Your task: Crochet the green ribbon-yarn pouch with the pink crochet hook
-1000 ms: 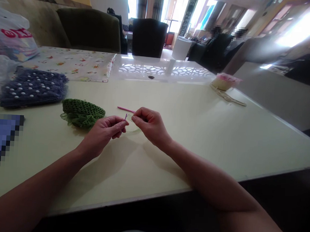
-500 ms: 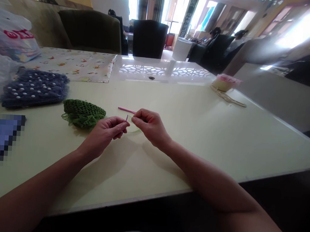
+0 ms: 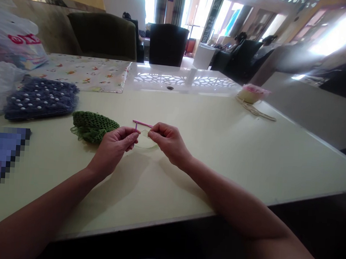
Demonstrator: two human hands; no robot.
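Near the middle of the pale table point(image 3: 175, 184), my left hand point(image 3: 117, 143) pinches a thin purple stick point(image 3: 136, 126) that points upward. My right hand point(image 3: 166, 139) is closed just to its right, thumb and finger pressed together on a thin pale-green strand point(image 3: 147, 148). That strand curves between and below the two hands. Behind my fingers a pink stick point(image 3: 142, 123) lies on the table, its right end close to my right hand. A green openwork bundle point(image 3: 95, 125) rests left of my left hand, close to the wrist.
A dark-blue bundle with white beads point(image 3: 43, 96), plastic bags point(image 3: 17, 42) and a pixelated blue object point(image 3: 1, 154) are at the left. A pink-topped pot point(image 3: 251, 94) with a beige cord point(image 3: 257, 111) stands at the back right. Chairs and people are beyond.
My left hand has moved slightly left with the purple stick, widening the gap to my right hand. The pale-green strand shows more between them. My right hand has barely moved.
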